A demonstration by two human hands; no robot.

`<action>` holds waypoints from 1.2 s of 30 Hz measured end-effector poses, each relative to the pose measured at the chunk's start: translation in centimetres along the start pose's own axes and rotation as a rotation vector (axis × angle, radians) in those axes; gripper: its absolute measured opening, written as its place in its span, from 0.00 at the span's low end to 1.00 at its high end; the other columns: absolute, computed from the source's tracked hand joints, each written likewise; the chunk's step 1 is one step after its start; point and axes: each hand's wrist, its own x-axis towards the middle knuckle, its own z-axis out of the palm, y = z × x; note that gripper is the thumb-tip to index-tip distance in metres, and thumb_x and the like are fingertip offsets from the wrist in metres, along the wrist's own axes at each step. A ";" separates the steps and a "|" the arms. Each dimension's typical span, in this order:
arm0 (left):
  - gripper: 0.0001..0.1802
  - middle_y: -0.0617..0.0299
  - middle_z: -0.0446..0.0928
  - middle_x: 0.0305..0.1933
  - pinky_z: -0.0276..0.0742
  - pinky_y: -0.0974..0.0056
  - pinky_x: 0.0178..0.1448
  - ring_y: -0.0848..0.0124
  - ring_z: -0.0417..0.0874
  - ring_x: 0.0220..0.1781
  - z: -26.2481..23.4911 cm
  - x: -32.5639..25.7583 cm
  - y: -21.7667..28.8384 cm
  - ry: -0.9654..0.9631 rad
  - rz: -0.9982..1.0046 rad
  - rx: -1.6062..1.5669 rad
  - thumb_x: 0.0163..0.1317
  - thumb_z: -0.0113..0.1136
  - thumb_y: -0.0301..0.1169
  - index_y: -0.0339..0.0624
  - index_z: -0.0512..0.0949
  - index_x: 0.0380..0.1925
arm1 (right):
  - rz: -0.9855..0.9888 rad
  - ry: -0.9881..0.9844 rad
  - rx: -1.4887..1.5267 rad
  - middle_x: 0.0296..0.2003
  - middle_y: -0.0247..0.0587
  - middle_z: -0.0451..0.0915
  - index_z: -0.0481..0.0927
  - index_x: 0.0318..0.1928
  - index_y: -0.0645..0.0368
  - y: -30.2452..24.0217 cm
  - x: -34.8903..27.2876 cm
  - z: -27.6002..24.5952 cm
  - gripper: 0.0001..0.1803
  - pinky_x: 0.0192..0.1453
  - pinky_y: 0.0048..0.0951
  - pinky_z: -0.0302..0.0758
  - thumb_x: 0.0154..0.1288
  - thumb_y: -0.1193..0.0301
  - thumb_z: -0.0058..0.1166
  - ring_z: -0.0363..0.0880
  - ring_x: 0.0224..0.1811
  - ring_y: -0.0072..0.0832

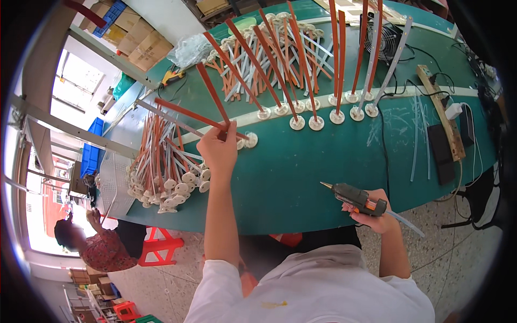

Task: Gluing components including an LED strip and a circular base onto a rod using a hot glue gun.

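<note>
Glue gun (353, 196) in the right hand's (381, 219) grip lies ten-to-four, nozzle toward ten o'clock. The left hand (219, 148) pinches at least one reddish strip (183, 111); disc-based strips (316, 123) stand toward eleven.

Upper left: cardboard boxes (146, 47) are seen stacked, a bright window (78, 81) noted below. A clear plastic bag (189, 52) is left crumpled nearby. Upper right: a black fan (386, 44) is partly hidden. Far right: a long power strip (446, 128) is laid slantwise, with a dark flat case (441, 156) set just beside. Lower left: a red plastic stool (161, 247) is glimpsed beside a person in a patterned top (110, 253); a blue crate (91, 149) is set farther up.
</note>
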 end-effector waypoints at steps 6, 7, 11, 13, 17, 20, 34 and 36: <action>0.09 0.60 0.84 0.23 0.75 0.72 0.29 0.76 0.85 0.24 3.6 -0.4 2.8 -0.029 0.105 -0.201 0.65 0.68 0.27 0.29 0.85 0.35 | 0.028 -0.027 0.000 0.35 0.43 0.86 0.84 0.40 0.64 0.1 0.1 -0.3 0.12 0.42 0.30 0.81 0.56 0.74 0.66 0.85 0.36 0.29; 0.08 0.59 0.84 0.24 0.75 0.72 0.29 0.76 0.85 0.24 4.1 -0.5 3.7 -0.060 0.071 -0.209 0.65 0.68 0.26 0.28 0.85 0.35 | 0.058 -0.041 -0.007 0.37 0.45 0.87 0.83 0.40 0.65 0.2 0.0 -0.4 0.13 0.45 0.32 0.83 0.56 0.71 0.68 0.87 0.39 0.32; 0.08 0.59 0.84 0.24 0.76 0.73 0.29 0.75 0.86 0.24 5.6 -0.3 4.1 -0.097 0.066 -0.162 0.65 0.68 0.27 0.29 0.85 0.35 | 0.028 -0.022 -0.007 0.37 0.45 0.87 0.84 0.41 0.64 -0.2 0.0 -0.2 0.13 0.44 0.32 0.83 0.56 0.72 0.67 0.87 0.37 0.31; 0.09 0.60 0.83 0.19 0.71 0.73 0.28 0.78 0.81 0.19 5.8 -0.1 4.4 -0.091 0.084 -0.242 0.64 0.69 0.29 0.32 0.86 0.35 | 0.028 -0.042 -0.041 0.37 0.46 0.87 0.84 0.42 0.65 -0.5 0.2 -0.2 0.14 0.42 0.30 0.83 0.55 0.73 0.66 0.87 0.36 0.31; 0.09 0.62 0.83 0.19 0.72 0.72 0.28 0.78 0.81 0.18 5.9 0.4 3.8 -0.100 0.083 -0.126 0.63 0.70 0.31 0.34 0.86 0.33 | 0.013 -0.044 -0.044 0.37 0.46 0.87 0.85 0.43 0.66 -0.1 0.1 -0.3 0.14 0.40 0.29 0.82 0.55 0.74 0.65 0.87 0.36 0.30; 0.10 0.63 0.83 0.19 0.72 0.72 0.29 0.78 0.81 0.19 5.7 0.5 4.0 -0.123 0.115 -0.092 0.60 0.72 0.34 0.36 0.86 0.31 | 0.015 -0.037 -0.048 0.37 0.46 0.87 0.84 0.43 0.66 0.0 -0.1 -0.4 0.14 0.40 0.29 0.82 0.55 0.75 0.64 0.87 0.36 0.30; 0.21 0.65 0.80 0.18 0.73 0.70 0.30 0.77 0.78 0.20 4.4 1.8 3.1 -0.050 0.135 0.024 0.48 0.80 0.44 0.37 0.83 0.25 | 0.025 -0.033 -0.022 0.36 0.46 0.86 0.82 0.38 0.66 0.0 0.0 -0.3 0.12 0.45 0.33 0.85 0.56 0.72 0.66 0.87 0.38 0.32; 0.23 0.64 0.80 0.18 0.74 0.69 0.31 0.77 0.79 0.21 4.1 1.6 3.5 -0.057 0.118 0.049 0.46 0.81 0.45 0.36 0.83 0.29 | 0.024 -0.036 -0.029 0.36 0.46 0.86 0.82 0.38 0.65 0.0 0.1 -0.3 0.12 0.45 0.33 0.84 0.57 0.72 0.67 0.87 0.38 0.32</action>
